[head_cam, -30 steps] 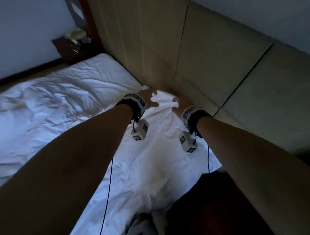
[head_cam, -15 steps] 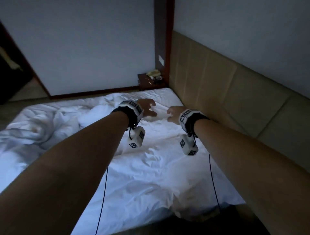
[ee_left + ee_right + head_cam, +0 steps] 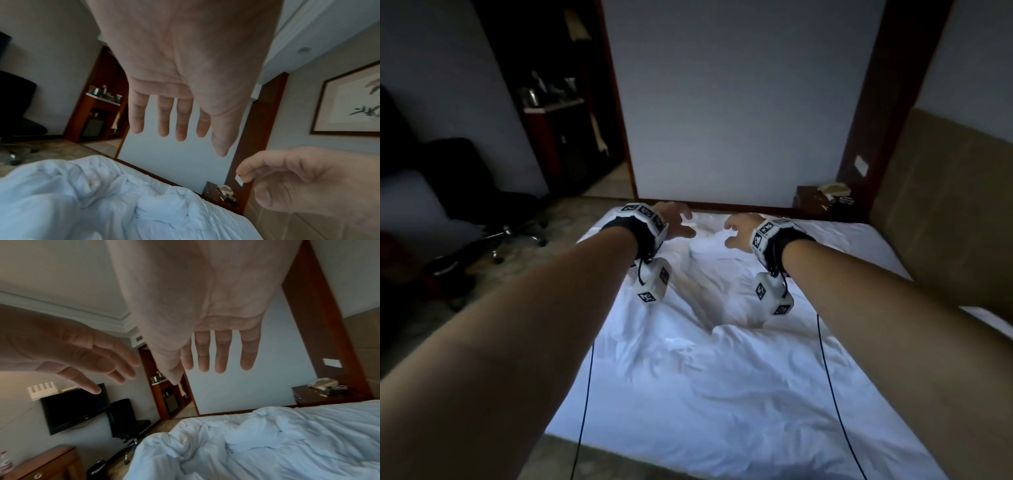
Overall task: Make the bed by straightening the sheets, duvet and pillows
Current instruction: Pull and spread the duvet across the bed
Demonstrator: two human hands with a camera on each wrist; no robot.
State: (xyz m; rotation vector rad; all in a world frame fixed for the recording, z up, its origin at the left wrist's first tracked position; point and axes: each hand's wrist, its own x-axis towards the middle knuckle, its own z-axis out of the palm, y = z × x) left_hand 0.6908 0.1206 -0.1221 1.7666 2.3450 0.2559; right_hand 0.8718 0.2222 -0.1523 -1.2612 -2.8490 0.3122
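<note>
A white rumpled duvet (image 3: 722,359) covers the bed, bunched in folds near the far side (image 3: 102,194) (image 3: 257,439). My left hand (image 3: 676,221) and right hand (image 3: 736,229) are stretched forward in the air above the bunched bedding, about a hand's width apart. Both palms face down with fingers spread and straight (image 3: 170,120) (image 3: 220,353). Neither hand holds or touches anything. No pillow is in sight.
A padded headboard (image 3: 941,212) runs along the right. A dark nightstand (image 3: 822,200) with a phone stands at the far right corner. A black swivel chair (image 3: 469,192), a shelf unit (image 3: 558,123) and a wall television (image 3: 72,407) lie to the left.
My view has swung left from the headboard corner to across the bed. Both hands have lifted off the sheet at the headboard and now hover open over the bedding.
</note>
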